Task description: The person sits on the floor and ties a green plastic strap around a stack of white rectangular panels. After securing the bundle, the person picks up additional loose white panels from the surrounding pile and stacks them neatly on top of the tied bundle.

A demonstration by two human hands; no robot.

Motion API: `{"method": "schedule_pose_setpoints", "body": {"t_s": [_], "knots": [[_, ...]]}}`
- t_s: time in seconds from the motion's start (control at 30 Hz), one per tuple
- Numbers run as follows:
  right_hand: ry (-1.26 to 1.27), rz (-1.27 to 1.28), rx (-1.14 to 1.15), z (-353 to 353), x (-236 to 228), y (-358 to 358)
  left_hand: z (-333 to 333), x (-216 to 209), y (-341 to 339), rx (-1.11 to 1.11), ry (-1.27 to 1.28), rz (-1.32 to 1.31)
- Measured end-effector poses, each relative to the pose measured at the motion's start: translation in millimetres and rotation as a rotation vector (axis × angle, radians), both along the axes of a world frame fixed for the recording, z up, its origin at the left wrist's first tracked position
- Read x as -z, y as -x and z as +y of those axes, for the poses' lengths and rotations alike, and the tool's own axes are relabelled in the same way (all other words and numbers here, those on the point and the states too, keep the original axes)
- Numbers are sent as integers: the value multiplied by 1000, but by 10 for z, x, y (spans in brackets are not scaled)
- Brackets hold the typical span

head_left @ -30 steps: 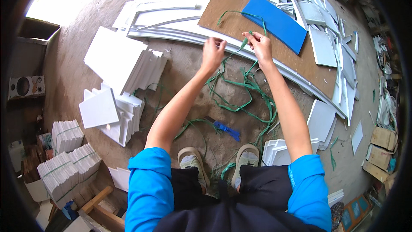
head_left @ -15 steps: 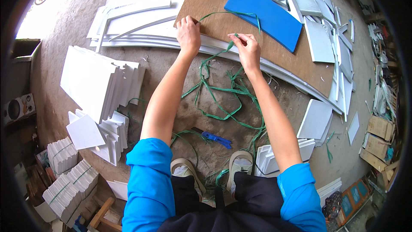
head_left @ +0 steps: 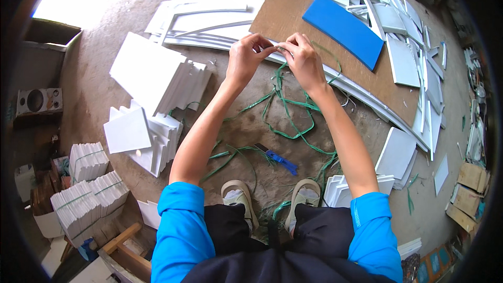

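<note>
My left hand (head_left: 248, 58) and my right hand (head_left: 305, 64) meet fingertip to fingertip above the front edge of a brown board (head_left: 280, 11). Both are closed in a pinch on green plastic twine (head_left: 279, 83); the bit between the fingers is mostly hidden. From there the twine hangs down into loose loops on the floor, and one thin strand arcs past my right hand over the board. A blue rectangular panel (head_left: 343, 30) lies on the brown board, beyond my right hand. Between my forearms, a blue utility knife (head_left: 281, 162) rests on the floor near my feet.
White sheets (head_left: 209, 8) and offcuts (head_left: 406, 63) lie beneath and around the board. Stacked white panels (head_left: 149, 76) lean at left, with tied bundles (head_left: 89, 199) below. More white panels (head_left: 395, 152) stand at right. A speaker (head_left: 39, 100) and cardboard boxes (head_left: 466, 194) line the sides.
My left hand has moved in to meet my right, now pinching at the twine beside it. The whole view has shifted, so the surroundings appear further right and mostly a little lower.
</note>
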State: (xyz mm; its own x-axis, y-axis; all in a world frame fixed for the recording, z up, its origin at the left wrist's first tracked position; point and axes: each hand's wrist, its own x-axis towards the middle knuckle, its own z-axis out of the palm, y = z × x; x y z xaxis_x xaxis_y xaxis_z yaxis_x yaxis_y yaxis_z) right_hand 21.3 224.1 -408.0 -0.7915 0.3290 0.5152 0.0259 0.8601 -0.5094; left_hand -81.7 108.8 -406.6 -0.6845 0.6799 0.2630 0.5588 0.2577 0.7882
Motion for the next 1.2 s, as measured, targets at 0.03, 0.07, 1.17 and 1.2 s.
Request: {"method": "schedule_pose_setpoints", "body": {"t_s": [0.03, 0.07, 1.17, 1.2], "knots": [[66, 3, -12, -49, -82, -34, -40, -108, -26, 1, -18, -44], [76, 25, -23, -97, -164, -61, -94, -197, -41, 30, -95, -232], [901, 62, -142, -637, -1303, -761, -636, -1223, -785, 301, -471, -713], [924, 85, -142, -641, -1311, -757, -653, -1240, -800, 285, -442, -709]]}}
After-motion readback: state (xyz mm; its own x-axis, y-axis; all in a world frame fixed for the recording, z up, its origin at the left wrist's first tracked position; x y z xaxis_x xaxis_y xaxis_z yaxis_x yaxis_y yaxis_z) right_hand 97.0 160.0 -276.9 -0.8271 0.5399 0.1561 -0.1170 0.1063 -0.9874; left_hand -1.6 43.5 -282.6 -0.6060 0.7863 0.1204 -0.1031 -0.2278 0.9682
